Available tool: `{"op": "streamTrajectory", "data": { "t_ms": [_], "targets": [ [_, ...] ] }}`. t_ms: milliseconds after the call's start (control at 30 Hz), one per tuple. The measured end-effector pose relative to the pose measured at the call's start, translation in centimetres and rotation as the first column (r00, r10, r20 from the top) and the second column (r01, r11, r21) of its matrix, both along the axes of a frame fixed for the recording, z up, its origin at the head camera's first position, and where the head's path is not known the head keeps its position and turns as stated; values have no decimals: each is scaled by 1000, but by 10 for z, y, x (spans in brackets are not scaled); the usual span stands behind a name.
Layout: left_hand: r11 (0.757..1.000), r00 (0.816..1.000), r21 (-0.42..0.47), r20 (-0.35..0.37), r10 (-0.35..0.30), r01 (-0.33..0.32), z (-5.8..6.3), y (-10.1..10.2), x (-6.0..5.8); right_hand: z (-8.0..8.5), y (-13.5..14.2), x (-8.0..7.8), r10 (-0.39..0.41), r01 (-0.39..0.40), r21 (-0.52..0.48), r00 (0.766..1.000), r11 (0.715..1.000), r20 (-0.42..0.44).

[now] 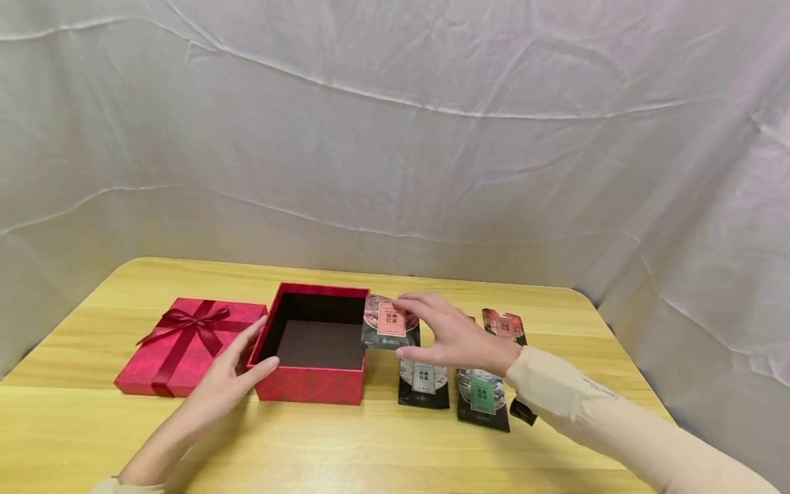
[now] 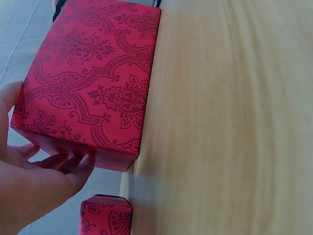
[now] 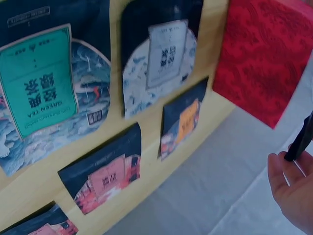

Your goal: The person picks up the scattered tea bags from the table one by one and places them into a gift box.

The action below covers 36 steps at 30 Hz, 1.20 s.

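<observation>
My right hand pinches a red-labelled pouch beside the open box, toward the surface's far edge; my left hand, thumb and fingers spread, grips the box's near-left corner. Approaching too low could snag the pouch on the rim.

Right of the box, the cream sleeve partly covers a dark item, too little showing to name; the right wrist view cuts off the green-labelled packet and the held packet, whose smallest print is illegible; left of the box, the lid is cropped in the left wrist view
</observation>
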State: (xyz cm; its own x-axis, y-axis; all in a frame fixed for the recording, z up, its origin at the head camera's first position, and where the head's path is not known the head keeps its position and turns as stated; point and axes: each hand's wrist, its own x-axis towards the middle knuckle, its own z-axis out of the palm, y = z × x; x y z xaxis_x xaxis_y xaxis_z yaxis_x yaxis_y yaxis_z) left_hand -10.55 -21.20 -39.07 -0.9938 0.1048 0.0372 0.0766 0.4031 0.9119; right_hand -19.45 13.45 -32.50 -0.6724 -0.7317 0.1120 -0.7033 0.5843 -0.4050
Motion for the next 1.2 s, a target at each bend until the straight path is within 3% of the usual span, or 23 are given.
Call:
{"op": "streamTrajectory", "data": {
  "t_ms": [200, 433, 867, 1200],
  "targets": [
    [1000, 1000, 1, -14, 4, -4, 0, -3, 3, -1, -17, 5, 17, -20, 62, 999, 998, 47],
    [1000, 1000, -5, -14, 4, -4, 2, -6, 4, 6, -37, 6, 26, -29, 77, 999, 997, 41],
    [1000, 1000, -12, -14, 19, -19, 5, -8, 3, 24, -75, -9, 116, -112, 108, 993, 988, -32],
    [999, 1000, 34, -2, 16, -15, 1, 3, -1, 30, -94, -13, 119, -102, 193, 990, 976, -80]
  ]
}}
